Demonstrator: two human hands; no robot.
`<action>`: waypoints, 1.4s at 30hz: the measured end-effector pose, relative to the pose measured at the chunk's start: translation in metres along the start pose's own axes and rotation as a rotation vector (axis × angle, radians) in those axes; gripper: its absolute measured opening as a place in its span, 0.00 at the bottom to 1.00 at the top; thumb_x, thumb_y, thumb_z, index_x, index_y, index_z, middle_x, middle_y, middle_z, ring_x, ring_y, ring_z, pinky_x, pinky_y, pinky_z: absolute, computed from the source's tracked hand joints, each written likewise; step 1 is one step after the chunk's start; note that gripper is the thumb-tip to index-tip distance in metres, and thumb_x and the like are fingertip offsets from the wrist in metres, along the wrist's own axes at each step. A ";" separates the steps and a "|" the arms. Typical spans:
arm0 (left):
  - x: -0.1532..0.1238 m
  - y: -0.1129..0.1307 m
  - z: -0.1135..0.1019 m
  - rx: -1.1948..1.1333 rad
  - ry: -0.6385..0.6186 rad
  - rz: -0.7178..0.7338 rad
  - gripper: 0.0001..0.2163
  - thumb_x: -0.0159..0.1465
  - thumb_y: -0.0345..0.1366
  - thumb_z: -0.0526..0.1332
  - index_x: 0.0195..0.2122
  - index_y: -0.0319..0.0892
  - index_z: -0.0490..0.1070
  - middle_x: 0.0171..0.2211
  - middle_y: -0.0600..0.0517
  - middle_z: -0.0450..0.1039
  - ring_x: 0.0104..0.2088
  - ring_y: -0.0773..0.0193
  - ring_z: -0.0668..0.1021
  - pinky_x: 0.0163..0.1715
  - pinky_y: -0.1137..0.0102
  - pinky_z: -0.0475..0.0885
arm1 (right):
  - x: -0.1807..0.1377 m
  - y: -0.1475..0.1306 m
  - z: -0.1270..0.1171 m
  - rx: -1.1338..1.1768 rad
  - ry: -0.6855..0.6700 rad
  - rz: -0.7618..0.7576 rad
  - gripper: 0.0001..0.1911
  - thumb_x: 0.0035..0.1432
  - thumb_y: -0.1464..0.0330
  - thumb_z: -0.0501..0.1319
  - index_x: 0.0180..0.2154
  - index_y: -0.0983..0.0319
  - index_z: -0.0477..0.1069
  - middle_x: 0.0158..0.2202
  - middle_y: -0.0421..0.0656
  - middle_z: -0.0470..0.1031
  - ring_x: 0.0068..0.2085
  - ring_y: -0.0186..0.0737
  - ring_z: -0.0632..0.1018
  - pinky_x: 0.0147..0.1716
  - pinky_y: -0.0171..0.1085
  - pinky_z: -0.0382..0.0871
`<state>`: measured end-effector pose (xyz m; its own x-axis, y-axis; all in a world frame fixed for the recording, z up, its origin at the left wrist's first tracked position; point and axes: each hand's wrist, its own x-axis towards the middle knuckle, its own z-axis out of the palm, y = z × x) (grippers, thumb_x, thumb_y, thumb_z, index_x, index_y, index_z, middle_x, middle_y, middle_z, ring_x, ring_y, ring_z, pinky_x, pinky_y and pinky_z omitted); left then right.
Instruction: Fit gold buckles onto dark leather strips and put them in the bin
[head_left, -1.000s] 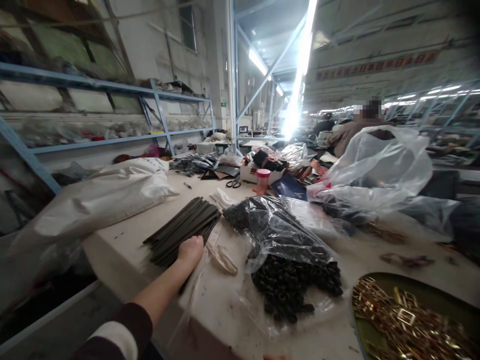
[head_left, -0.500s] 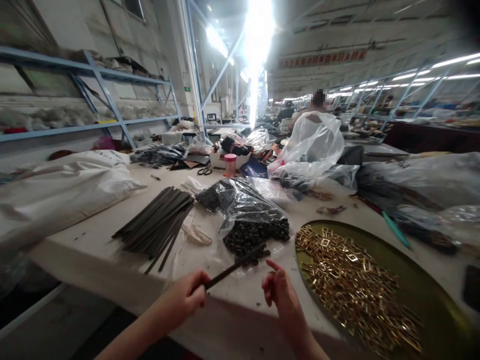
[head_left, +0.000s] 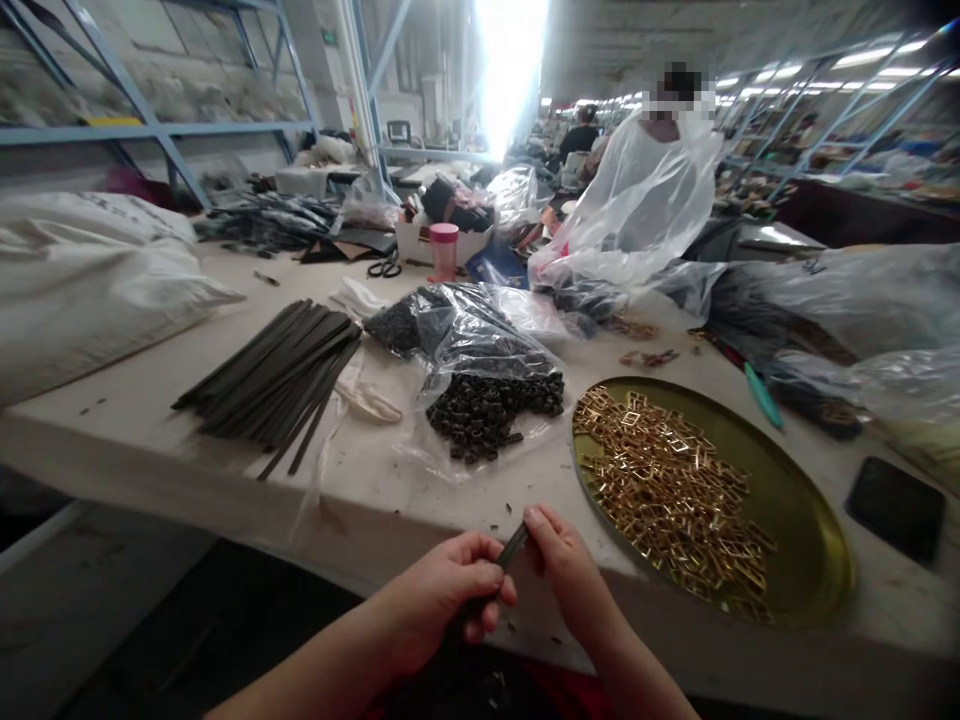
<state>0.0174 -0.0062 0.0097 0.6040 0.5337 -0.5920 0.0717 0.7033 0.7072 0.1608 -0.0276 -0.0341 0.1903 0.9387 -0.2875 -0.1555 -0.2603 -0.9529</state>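
My left hand [head_left: 457,590] is wrapped round a dark strap [head_left: 513,548] just off the table's front edge. At the strap's upper end, my right hand [head_left: 556,552] pinches the tip with thumb and fingers; whether a small piece sits there is hidden. Beyond my hands, a pile of small black loops [head_left: 480,415] spills from a clear plastic bag [head_left: 487,340]. To the right, a round gold-coloured tray [head_left: 806,530] bears a heap of gold rectangular metal rings [head_left: 675,480]. A fanned stack of dark straps [head_left: 274,375] lies to the left.
A white sack [head_left: 90,290] rests at the left. Farther back are scissors [head_left: 385,268], a pink-lidded jar [head_left: 443,252] and a large clear plastic bag [head_left: 637,200]. A black phone-like slab [head_left: 896,508] lies right of the tray. A person [head_left: 579,135] is in the background.
Both hands have come together nearer the table's front edge. My right hand, apart from the strap before with its index finger stretched, now holds the strap's tip. The view has tilted down.
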 end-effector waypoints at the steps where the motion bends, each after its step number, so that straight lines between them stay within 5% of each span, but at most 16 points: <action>1: 0.001 0.000 0.000 -0.040 -0.014 0.006 0.07 0.51 0.30 0.58 0.32 0.39 0.61 0.24 0.55 0.69 0.16 0.78 0.64 0.12 0.82 0.53 | 0.001 0.000 0.000 0.035 -0.008 0.033 0.19 0.49 0.53 0.55 0.20 0.60 0.54 0.14 0.31 0.52 0.18 0.29 0.54 0.18 0.31 0.49; 7: 0.007 0.004 -0.002 -0.167 -0.067 0.044 0.10 0.50 0.31 0.62 0.31 0.39 0.61 0.25 0.54 0.69 0.17 0.77 0.65 0.12 0.82 0.52 | 0.005 0.010 0.009 0.355 -0.046 0.236 0.18 0.47 0.55 0.58 0.21 0.60 0.55 0.14 0.31 0.55 0.18 0.28 0.57 0.18 0.30 0.52; 13: 0.013 0.010 -0.001 -0.167 -0.105 0.038 0.10 0.49 0.32 0.63 0.30 0.38 0.62 0.25 0.53 0.70 0.17 0.76 0.65 0.12 0.81 0.52 | 0.000 0.019 0.018 0.380 -0.087 0.323 0.20 0.52 0.53 0.52 0.22 0.63 0.62 0.14 0.35 0.61 0.17 0.31 0.63 0.17 0.31 0.54; 16: 0.014 0.010 -0.003 -0.131 -0.094 0.046 0.10 0.51 0.33 0.62 0.31 0.39 0.61 0.25 0.54 0.70 0.16 0.77 0.64 0.11 0.81 0.51 | 0.004 0.014 0.012 0.318 0.020 0.196 0.16 0.51 0.54 0.56 0.28 0.61 0.61 0.17 0.33 0.58 0.18 0.29 0.61 0.18 0.30 0.53; 20: 0.013 0.009 -0.005 -0.072 -0.074 0.065 0.12 0.52 0.35 0.61 0.35 0.40 0.60 0.25 0.55 0.70 0.14 0.79 0.61 0.11 0.81 0.47 | 0.009 0.005 0.001 -0.040 0.176 -0.121 0.13 0.50 0.57 0.59 0.30 0.60 0.62 0.22 0.35 0.60 0.24 0.32 0.64 0.24 0.32 0.58; 25: 0.009 0.007 -0.005 -0.033 -0.016 0.069 0.12 0.52 0.35 0.60 0.35 0.41 0.59 0.24 0.57 0.69 0.13 0.79 0.60 0.11 0.80 0.46 | 0.003 -0.002 -0.001 -0.415 0.085 -0.375 0.11 0.57 0.62 0.54 0.26 0.61 0.66 0.26 0.40 0.65 0.29 0.36 0.67 0.30 0.34 0.60; 35: -0.003 0.002 -0.001 0.019 0.063 0.113 0.12 0.51 0.36 0.59 0.35 0.40 0.60 0.22 0.57 0.68 0.11 0.80 0.56 0.11 0.79 0.44 | -0.014 -0.017 -0.007 -0.515 -0.258 -0.433 0.10 0.58 0.64 0.53 0.32 0.61 0.71 0.30 0.43 0.71 0.34 0.38 0.71 0.33 0.35 0.63; 42: -0.009 -0.005 0.001 0.061 0.054 0.099 0.12 0.51 0.37 0.58 0.36 0.41 0.61 0.22 0.57 0.69 0.10 0.80 0.55 0.11 0.78 0.44 | -0.018 -0.008 -0.010 -0.592 -0.202 -0.508 0.14 0.61 0.67 0.48 0.29 0.60 0.69 0.28 0.43 0.70 0.32 0.39 0.71 0.33 0.36 0.63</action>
<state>0.0122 -0.0149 0.0115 0.5671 0.6250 -0.5365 0.0631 0.6165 0.7848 0.1680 -0.0448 -0.0220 -0.0881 0.9826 0.1636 0.4530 0.1858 -0.8719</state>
